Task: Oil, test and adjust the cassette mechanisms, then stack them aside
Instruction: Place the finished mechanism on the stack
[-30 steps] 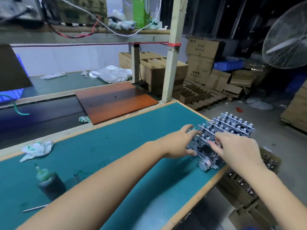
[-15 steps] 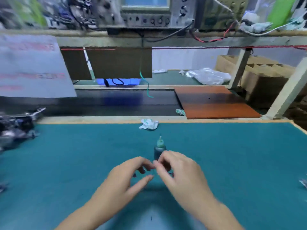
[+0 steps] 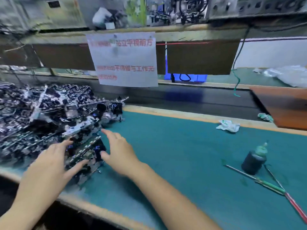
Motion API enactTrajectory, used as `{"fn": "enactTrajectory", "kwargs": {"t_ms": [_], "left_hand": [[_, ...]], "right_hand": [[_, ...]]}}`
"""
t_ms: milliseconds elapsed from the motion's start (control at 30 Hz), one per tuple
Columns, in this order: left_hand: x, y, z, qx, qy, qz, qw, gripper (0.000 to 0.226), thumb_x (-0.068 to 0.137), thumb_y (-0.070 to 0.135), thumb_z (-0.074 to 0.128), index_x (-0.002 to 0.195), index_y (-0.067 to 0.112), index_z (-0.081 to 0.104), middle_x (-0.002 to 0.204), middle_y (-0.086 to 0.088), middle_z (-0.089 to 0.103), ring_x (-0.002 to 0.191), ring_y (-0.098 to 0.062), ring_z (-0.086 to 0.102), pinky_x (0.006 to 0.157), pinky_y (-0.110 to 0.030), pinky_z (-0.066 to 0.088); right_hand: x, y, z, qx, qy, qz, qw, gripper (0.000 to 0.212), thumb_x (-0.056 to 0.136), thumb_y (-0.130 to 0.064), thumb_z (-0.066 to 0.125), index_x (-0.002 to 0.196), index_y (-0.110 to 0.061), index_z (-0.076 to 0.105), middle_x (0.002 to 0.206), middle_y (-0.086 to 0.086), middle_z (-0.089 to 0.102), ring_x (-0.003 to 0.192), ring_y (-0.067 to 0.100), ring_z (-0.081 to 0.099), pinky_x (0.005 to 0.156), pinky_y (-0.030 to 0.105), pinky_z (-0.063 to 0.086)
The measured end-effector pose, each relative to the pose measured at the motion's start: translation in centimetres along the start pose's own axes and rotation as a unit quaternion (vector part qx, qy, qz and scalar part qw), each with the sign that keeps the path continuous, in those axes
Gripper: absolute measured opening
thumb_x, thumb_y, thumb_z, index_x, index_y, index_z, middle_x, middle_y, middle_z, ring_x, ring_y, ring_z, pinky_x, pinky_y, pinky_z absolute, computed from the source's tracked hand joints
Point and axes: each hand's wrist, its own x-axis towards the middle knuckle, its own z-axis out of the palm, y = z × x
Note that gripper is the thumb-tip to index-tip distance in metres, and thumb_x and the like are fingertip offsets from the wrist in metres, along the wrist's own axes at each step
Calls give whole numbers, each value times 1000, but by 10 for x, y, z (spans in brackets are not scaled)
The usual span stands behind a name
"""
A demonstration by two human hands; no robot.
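A big pile of metal cassette mechanisms (image 3: 43, 113) covers the left end of the green bench mat (image 3: 174, 163). One cassette mechanism (image 3: 86, 155) lies at the pile's near right edge, between my hands. My left hand (image 3: 49, 165) reaches over its left side with fingers stretched out and the thumb touching its near edge. My right hand (image 3: 119, 150) is at its right side, thumb against the mechanism's end and fingers straight, pointing at the pile. Motion blur hides any finer contact.
A dark oil bottle (image 3: 254, 161) with a green nozzle stands at the right. Beside it lie a green-handled screwdriver (image 3: 269, 185) and a red-handled tool (image 3: 297, 208). A crumpled tissue (image 3: 228, 126) lies near the far edge. A paper sign (image 3: 124, 60) hangs above, and a brown board (image 3: 285, 107) sits far right.
My view swung from the stacked mechanisms at the bench's right end, across the middle, to the pile at the left. Both hands, empty, moved left and now reach one mechanism.
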Motion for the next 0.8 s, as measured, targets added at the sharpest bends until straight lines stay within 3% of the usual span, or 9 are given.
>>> {"fn": "enactTrajectory", "kwargs": {"t_ms": [67,133,233,333,367,467,633,733,800], "left_hand": [[3,-3,-3,-32,-41,-42,998,41,72,27,80,105,6,69,96,-19,70,88,-37,66,72,-41,47],[5,-1,-5,-70,-40,-47,996,30,75,26,78,101,11,73,80,-13,72,76,-31,67,63,-33,38],[5,8,-5,-133,-21,-20,991,30,72,21,80,99,10,74,53,10,56,49,-13,53,57,-30,38],[4,33,-2,-152,5,88,984,30,66,17,83,94,9,75,69,6,67,46,-4,48,57,-24,39],[4,46,1,-161,11,139,977,29,66,19,83,93,11,74,75,6,69,53,-5,52,58,-20,38],[4,97,14,-224,7,246,943,24,76,32,76,96,21,72,79,15,66,67,13,50,64,-8,38],[-13,193,45,-274,76,399,872,27,78,32,63,97,16,74,85,4,70,73,-5,54,60,-20,47],[-30,229,66,-250,108,492,827,27,83,29,56,108,21,59,89,3,71,74,-11,59,46,-24,49],[-40,238,82,-244,121,546,792,23,85,27,61,107,21,65,89,2,71,75,-12,55,43,-22,45]], "right_hand": [[16,-3,14,27,-34,24,999,61,91,-12,54,146,-18,28,135,19,46,121,35,44,97,39,38],[21,-2,21,78,-21,43,996,56,87,-10,55,140,-20,37,125,18,57,111,36,52,91,38,42],[10,6,15,144,33,50,988,50,82,-8,58,128,-25,48,117,9,64,106,29,57,94,38,45],[-19,23,-16,199,90,47,975,45,81,-7,60,121,-28,53,104,1,66,103,19,60,94,36,48],[-31,30,-32,226,115,42,966,40,82,-8,62,117,-28,55,100,-3,66,101,13,60,93,30,49],[-80,52,-82,305,206,49,929,22,86,-14,64,101,-28,60,95,-6,66,93,6,63,85,18,48],[-171,86,-135,321,369,141,861,14,89,-20,62,76,-24,63,81,6,71,80,12,63,91,46,48],[-218,102,-146,299,421,190,835,21,84,-25,63,71,-11,53,88,5,74,89,16,67,91,43,46],[-242,109,-148,279,430,209,833,28,76,-30,66,63,-11,49,83,7,74,83,17,69,80,33,48]]}}
